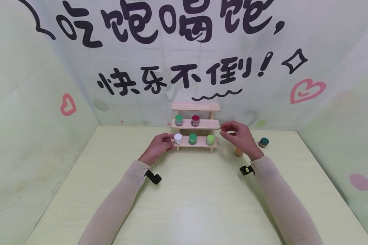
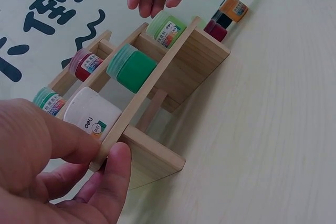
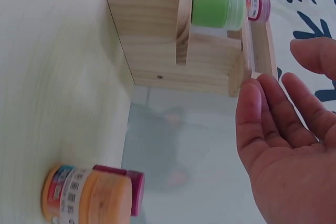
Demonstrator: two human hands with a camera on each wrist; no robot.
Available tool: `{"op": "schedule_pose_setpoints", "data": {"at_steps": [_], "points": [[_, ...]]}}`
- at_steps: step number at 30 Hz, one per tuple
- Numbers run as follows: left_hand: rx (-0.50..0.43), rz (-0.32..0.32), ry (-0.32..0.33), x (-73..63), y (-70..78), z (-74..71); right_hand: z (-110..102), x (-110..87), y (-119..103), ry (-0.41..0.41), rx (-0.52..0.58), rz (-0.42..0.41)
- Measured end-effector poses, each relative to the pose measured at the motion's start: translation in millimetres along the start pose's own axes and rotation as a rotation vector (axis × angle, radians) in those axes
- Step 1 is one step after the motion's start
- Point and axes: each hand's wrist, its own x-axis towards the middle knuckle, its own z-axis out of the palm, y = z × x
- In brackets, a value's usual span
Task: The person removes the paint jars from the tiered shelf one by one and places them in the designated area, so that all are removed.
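Note:
My left hand [image 1: 158, 147] pinches the left end of the bottom shelf of a three-tier wooden stand [image 1: 199, 107]. In the left wrist view, its thumb and forefinger lie on that shelf's end, close beside a white paint jar [image 2: 92, 113]. A green jar [image 1: 192, 139] and a light green jar [image 1: 210, 140] share the bottom shelf. On the middle shelf are another green jar [image 1: 179, 120] and a red jar [image 1: 195, 120]. My right hand [image 1: 240, 136] hovers by the stand's right end, fingers relaxed, holding nothing.
Right of the stand, an orange jar [image 3: 107, 198] stands on the table, with a dark red jar [image 3: 136, 190] right behind it. A dark teal jar [image 1: 263, 142] is farther right. A printed cloth backdrop [image 1: 153, 112] rises behind the table's back edge.

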Motion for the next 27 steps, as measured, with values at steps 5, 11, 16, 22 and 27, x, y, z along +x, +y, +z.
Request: {"op": "schedule_pose_setpoints", "data": {"at_steps": [5,11,16,22,27], "points": [[0.002,-0.005,0.001,-1.3,0.5,-0.1,9.3,4.6,-11.9,0.024,-0.037,-0.025],[-0.002,-0.003,0.003,-2.5,2.1,0.0,17.1,12.2,-24.4,0.028,-0.019,-0.03],[0.0,0.003,0.0,-1.9,1.6,0.7,24.3,20.3,-25.3,0.029,0.029,-0.032],[0.006,0.002,-0.004,-0.7,0.0,0.8,33.1,30.7,-27.3,0.048,0.006,-0.043],[0.012,0.011,-0.004,-2.1,0.7,0.4,38.7,39.5,-37.2,0.049,-0.01,-0.049]]}}
